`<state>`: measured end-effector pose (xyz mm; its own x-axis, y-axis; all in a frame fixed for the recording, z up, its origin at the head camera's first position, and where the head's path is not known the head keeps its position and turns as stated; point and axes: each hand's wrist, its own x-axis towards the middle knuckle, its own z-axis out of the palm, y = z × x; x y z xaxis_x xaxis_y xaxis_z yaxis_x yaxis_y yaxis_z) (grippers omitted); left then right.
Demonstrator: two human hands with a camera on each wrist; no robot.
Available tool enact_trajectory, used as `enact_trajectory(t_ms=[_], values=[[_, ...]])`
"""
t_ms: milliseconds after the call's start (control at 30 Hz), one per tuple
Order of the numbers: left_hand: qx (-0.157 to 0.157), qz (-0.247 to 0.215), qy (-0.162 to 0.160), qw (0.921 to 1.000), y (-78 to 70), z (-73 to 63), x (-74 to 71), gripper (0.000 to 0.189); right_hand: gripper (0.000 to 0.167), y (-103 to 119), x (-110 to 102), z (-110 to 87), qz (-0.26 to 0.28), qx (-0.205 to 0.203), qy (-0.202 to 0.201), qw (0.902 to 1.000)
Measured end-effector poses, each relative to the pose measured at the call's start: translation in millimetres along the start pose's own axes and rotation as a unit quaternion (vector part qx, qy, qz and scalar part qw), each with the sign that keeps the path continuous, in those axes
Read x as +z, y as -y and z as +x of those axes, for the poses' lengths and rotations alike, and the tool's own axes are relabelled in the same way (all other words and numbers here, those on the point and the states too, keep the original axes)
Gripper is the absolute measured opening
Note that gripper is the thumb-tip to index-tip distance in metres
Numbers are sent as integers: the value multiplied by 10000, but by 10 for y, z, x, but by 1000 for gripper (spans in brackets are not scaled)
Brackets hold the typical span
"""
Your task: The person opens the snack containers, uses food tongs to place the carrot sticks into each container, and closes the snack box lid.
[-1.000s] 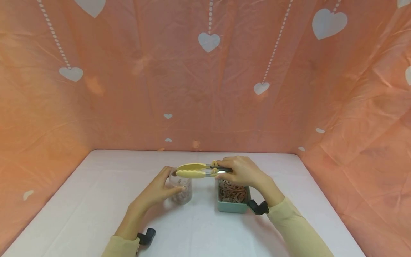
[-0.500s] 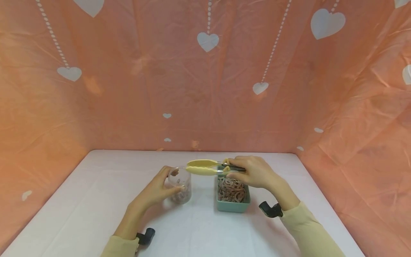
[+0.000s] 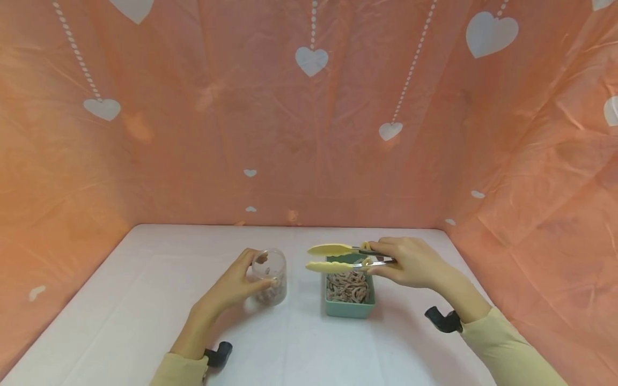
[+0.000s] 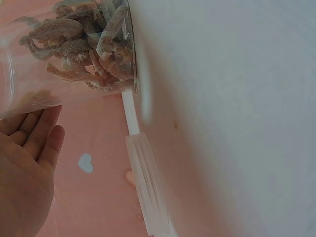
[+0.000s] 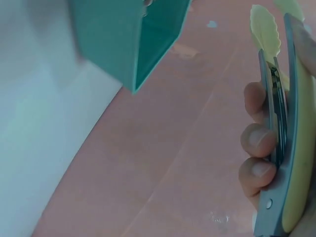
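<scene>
Right hand [image 3: 410,262] grips the metal handle end of yellow-tipped tongs [image 3: 338,257], fingers [image 5: 256,140] curled round the steel arms; the two scalloped tips stand apart, nothing between them, held over the near-left edge of the teal box [image 3: 348,306]. The box sits on the white table [image 3: 145,300] and holds a heap of brownish curled strips [image 3: 347,284], thin and ring-like. Left hand [image 3: 232,287] wraps round a clear plastic jar [image 3: 271,276] standing left of the box, well apart from it, thumb and fingers curved on its wall; the jar is partly filled with the same strips [image 4: 89,44]. Judgement: the strips look light, soft and tangly, likely to come up in clumps or slip from smooth tips, so best pinched through the middle of a loop; the tongs are stiff and springy, best taken well back on the arms as here; the jar is light and tippy, wanting a steadying hold. Hard to make out: what the strips are made of. The right wrist view shows only a corner of the box, and the jar's mouth is cut off in the left wrist view. Pink heart-print curtain [image 3: 309,107] behind.
</scene>
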<state>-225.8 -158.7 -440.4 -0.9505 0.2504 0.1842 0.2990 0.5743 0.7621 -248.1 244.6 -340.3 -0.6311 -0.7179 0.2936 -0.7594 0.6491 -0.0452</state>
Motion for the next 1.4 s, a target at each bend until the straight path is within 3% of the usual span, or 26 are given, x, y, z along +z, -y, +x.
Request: enact_trajectory(t_ms=[333,667,900,1400], values=[[-99,-101,88,9999,7,-14,8,66,47,-178,-196,-201,-380,-447,390,9975],[-44,-2,81,10000,14,-2,-12,66,51,-291,-376,-146,-680,-695,1144,9887],[-76,-31,97,9999,11,-1,0,67,52,-301,-460,-14,-494,-193,2001,9783],[-64,-14,109,9999,30,12,-5,70,56,-215,-450,314,-941,155,2941,9510]])
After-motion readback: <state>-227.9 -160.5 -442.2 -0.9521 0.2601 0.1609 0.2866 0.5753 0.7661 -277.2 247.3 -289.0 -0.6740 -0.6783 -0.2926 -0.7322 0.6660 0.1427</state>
